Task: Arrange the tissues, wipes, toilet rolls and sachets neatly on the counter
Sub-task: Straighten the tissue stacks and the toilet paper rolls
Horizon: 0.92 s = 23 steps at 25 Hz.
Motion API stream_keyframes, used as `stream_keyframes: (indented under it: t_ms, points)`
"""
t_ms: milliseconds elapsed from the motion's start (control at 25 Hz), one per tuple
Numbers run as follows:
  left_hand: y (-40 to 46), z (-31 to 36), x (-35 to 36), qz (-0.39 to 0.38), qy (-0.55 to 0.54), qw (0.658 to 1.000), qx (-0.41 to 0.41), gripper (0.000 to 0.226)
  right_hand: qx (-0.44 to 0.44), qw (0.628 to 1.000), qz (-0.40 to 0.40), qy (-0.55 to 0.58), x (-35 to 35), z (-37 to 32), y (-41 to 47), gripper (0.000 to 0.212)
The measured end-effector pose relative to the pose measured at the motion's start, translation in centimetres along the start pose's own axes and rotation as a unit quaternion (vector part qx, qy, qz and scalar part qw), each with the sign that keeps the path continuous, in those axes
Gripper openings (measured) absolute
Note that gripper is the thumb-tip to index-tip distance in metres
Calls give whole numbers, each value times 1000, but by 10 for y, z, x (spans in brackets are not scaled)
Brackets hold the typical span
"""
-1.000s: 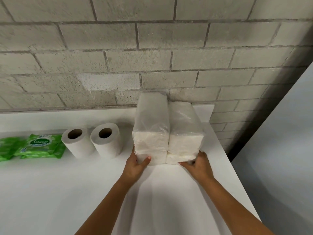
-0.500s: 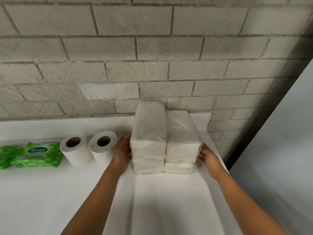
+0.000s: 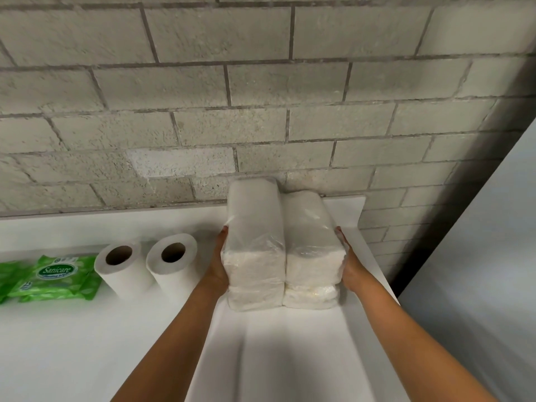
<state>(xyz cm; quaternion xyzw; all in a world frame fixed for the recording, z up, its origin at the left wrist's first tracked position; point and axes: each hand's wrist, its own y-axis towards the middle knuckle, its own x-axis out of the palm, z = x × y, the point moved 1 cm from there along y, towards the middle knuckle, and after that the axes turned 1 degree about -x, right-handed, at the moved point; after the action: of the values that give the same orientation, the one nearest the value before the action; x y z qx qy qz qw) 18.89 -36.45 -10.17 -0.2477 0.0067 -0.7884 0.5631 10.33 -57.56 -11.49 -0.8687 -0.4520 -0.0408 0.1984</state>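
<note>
Two stacks of plastic-wrapped white tissue packs stand side by side on the white counter [image 3: 87, 343], against the brick wall. My left hand [image 3: 218, 265] presses flat on the outer side of the taller left stack [image 3: 253, 245]. The right stack [image 3: 311, 250] has my right hand [image 3: 349, 268] flat against its outer side. Both hands squeeze the stacks together. Left of them, two toilet rolls [image 3: 123, 264] [image 3: 174, 261] lie with their cores facing me. Green Sanicare wipes packs [image 3: 55, 278] lie at the far left.
The grey brick wall [image 3: 261, 111] backs the counter. The counter's right edge runs just right of my right hand, with a dark gap and a pale grey panel [image 3: 478, 271] beyond it.
My hands have gone from the front bottom corners of the tissue stacks to their outer sides. The stacks now sit farther back, near the wall.
</note>
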Motion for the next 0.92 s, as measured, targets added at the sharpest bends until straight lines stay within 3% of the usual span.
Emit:
stream_keyframes:
  t_ms: [160,360,560,720,920]
  points:
    - [-6,4,5,6,6,999,44,69,-22,999,16,29,2,-5,-13,44]
    - [-24,-27,-22,33,23,999,31,50,-2,995,23,100,-17,28,-15,46]
    - [-34,-50,-30,35,78,996,-5,44,20,997,4,-75,-15,45,-29,41]
    - [-29,-44,-30,-1,116,993,-8,47,14,991,-28,-130,-17,42,-27,42]
    - [-26,-23,-34,22,118,993,16,44,-2,992,-40,-115,-17,26,-28,40]
